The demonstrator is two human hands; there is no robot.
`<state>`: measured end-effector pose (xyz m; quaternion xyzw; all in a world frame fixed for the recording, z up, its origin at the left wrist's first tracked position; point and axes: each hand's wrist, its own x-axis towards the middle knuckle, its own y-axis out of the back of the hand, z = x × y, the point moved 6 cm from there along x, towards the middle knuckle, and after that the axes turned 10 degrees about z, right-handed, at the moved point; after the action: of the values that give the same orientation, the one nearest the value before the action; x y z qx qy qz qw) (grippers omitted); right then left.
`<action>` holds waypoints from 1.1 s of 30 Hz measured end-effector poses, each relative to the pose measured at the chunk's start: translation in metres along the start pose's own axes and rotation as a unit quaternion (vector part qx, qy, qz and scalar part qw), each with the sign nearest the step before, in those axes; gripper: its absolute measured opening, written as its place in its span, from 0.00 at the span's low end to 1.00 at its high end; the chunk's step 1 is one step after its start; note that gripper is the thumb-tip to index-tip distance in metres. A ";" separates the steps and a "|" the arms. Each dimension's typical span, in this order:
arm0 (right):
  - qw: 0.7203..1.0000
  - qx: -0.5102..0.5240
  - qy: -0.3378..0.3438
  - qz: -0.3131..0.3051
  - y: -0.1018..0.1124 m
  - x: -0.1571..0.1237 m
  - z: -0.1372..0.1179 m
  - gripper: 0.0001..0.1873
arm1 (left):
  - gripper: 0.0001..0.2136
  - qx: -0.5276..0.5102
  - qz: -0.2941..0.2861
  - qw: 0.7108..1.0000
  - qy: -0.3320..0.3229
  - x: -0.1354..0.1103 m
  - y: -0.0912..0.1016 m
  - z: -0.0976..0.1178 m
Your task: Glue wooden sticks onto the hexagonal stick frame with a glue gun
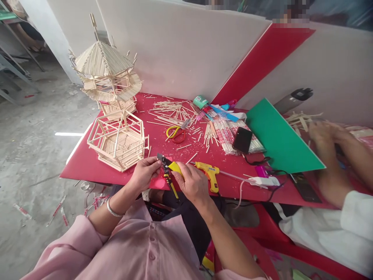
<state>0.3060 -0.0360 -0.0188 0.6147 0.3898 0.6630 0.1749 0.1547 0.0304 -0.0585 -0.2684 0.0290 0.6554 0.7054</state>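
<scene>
My right hand (192, 182) is closed round the yellow-and-black handles of a pair of cutting pliers (169, 171) at the near edge of the red table (87, 165). My left hand (144, 173) is pinched at the pliers' jaws; whatever it holds there is too small to make out. A hexagonal stick frame (118, 140) stands just left of my left hand. Behind it rises a stick pagoda model (106, 76). A yellow glue gun (210, 173) lies right beside my right hand.
Loose sticks (171, 111), yellow-handled scissors (176, 132), stick packets (227, 136), a black phone (242, 140) and a green sheet (279, 140) lie farther back. Another person's hands (326, 136) work at the right. A white and red partition (204, 50) backs the table.
</scene>
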 end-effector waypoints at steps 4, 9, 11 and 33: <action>1.000 -0.018 0.020 0.001 -0.005 -0.002 0.001 0.21 | 0.23 0.006 -0.007 1.000 -0.010 -0.003 -0.005 0.005; 0.996 -0.083 -0.029 -0.013 -0.009 0.007 0.054 0.33 | 0.21 -0.021 -0.002 0.999 -0.030 -0.025 -0.004 0.011; 0.979 -0.154 -0.135 0.015 0.003 0.013 0.091 0.37 | 0.20 -0.028 0.022 0.999 -0.025 -0.034 0.003 0.009; 0.997 0.061 0.025 -0.044 0.007 0.018 0.007 0.23 | 0.23 -0.054 0.052 0.997 0.026 -0.023 0.006 0.006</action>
<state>0.3111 -0.0250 -0.0018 0.5897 0.4606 0.6447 0.1566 0.1441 0.0123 -0.0461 -0.3212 0.0253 0.6844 0.6541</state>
